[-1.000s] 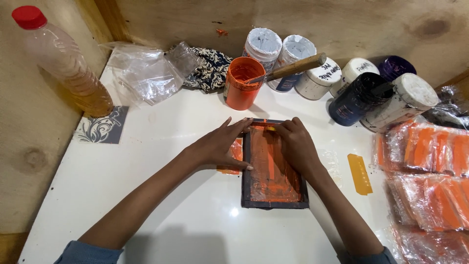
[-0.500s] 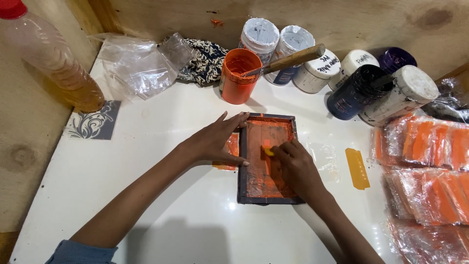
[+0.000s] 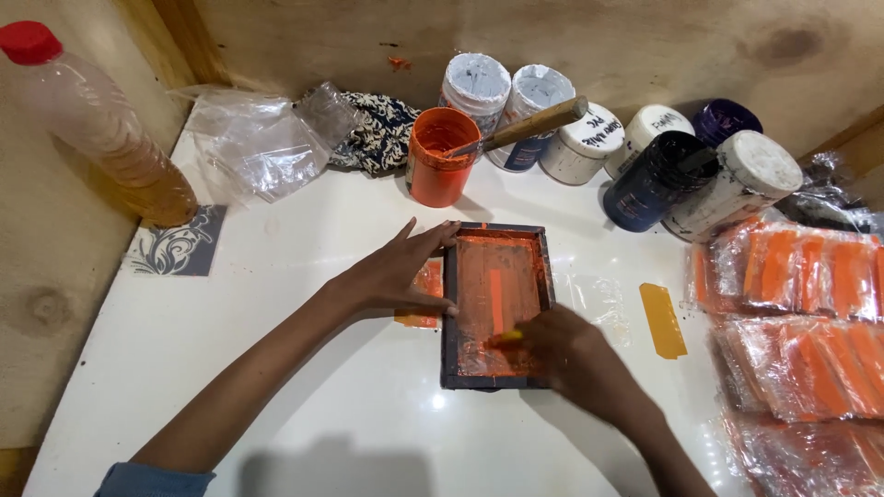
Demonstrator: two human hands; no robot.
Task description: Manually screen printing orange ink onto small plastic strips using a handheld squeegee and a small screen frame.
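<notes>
A small dark-framed printing screen (image 3: 497,241) smeared with orange ink lies flat on the white table (image 3: 304,276). My left hand (image 3: 396,276) presses flat on the frame's left edge, fingers spread. An orange piece (image 3: 425,281) peeks out from under the frame beside that hand. My right hand (image 3: 566,354) sits at the near end of the screen, closed on a small yellow scraper (image 3: 509,337) whose tip just shows on the mesh.
An orange paint pot (image 3: 438,170) with a wooden-handled tool (image 3: 534,123) stands behind the screen, beside several white and dark jars. Wrapped orange pieces (image 3: 801,322) pile at the right. A yellow scraper (image 3: 663,319) lies nearby. A bottle (image 3: 101,129) and plastic bags (image 3: 258,147) stand at the left.
My right hand has dragged the scraper from the far end of the screen down to the near end. The left hand has stayed on the frame's left edge.
</notes>
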